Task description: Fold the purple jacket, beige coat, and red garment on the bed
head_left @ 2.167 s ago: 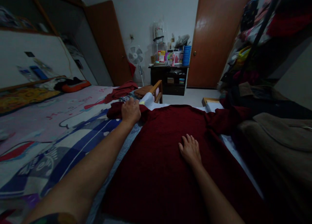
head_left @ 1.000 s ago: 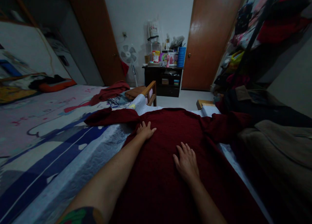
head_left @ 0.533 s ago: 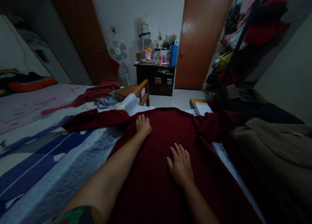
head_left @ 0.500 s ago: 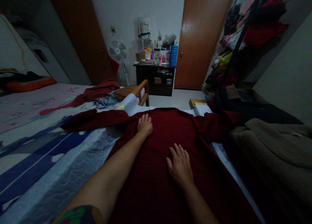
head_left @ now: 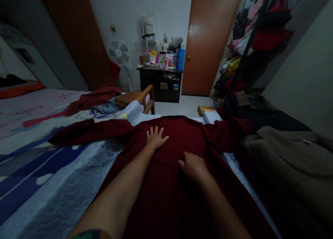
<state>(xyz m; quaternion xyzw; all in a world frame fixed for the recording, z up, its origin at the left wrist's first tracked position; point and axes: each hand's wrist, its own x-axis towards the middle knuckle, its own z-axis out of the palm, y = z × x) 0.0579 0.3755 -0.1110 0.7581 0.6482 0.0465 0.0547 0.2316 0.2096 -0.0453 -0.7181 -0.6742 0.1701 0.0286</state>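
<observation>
A dark red long-sleeved garment (head_left: 166,190) lies spread out in front of me, its neck end away from me and its sleeves out to both sides. My left hand (head_left: 156,138) rests flat on its upper part, left of the middle, with the fingers spread. Lower and to the right, my right hand (head_left: 194,167) is over the middle of the garment. Its fingers bend loosely downward, the thumb stands apart, and the fingertips are partly hidden. Neither hand grips the cloth.
Pale blue quilted bedding (head_left: 85,183) lies under the garment. A patterned blanket (head_left: 26,162) and folded clothes (head_left: 95,100) are on the left. A brown coat (head_left: 288,155) is heaped at right. Beyond are a wooden rail (head_left: 145,95), a fan (head_left: 120,53) and a dark cabinet (head_left: 158,86).
My left hand has spread its fingers and stays near the same spot. The right hand's fingers, stretched out before, are now bent downward. The view has turned slightly right.
</observation>
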